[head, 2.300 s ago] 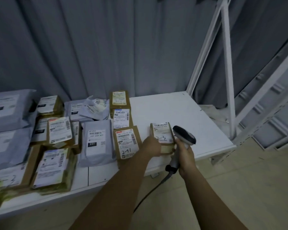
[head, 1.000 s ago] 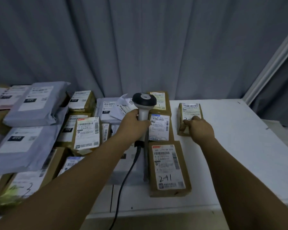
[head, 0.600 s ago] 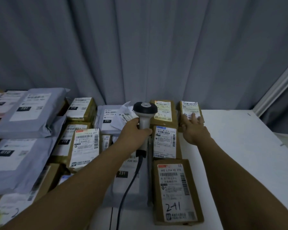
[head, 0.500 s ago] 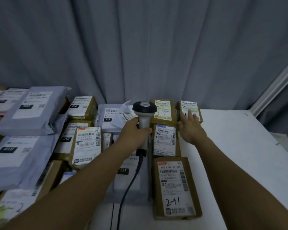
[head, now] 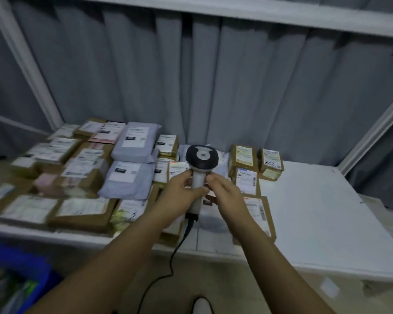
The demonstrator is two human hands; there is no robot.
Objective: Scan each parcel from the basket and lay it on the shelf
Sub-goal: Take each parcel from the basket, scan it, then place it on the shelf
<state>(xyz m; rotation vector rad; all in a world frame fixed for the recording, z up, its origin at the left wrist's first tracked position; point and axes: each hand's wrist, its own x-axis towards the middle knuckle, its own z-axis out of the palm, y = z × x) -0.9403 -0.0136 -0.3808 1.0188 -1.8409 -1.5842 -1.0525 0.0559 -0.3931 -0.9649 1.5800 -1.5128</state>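
- Holding the scanner (head: 200, 168) upright before us, our left hand (head: 182, 191) grips its pale handle.
- Our right hand (head: 225, 193) pinches the same handle from the other side.
- Parcels (head: 132, 143) lie in rows on the white shelf (head: 327, 223); the newest small box (head: 270, 160) sits at the back right.
- A blurred blue basket (head: 16, 268) shows at lower left.

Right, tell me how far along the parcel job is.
Done: many labelled parcels lie on the shelf, including the small box at the right end of the back row. In hand: the left hand grips the scanner, and the right hand touches its handle; neither holds a parcel. Left: the blue basket, blurred, seems to hold more.
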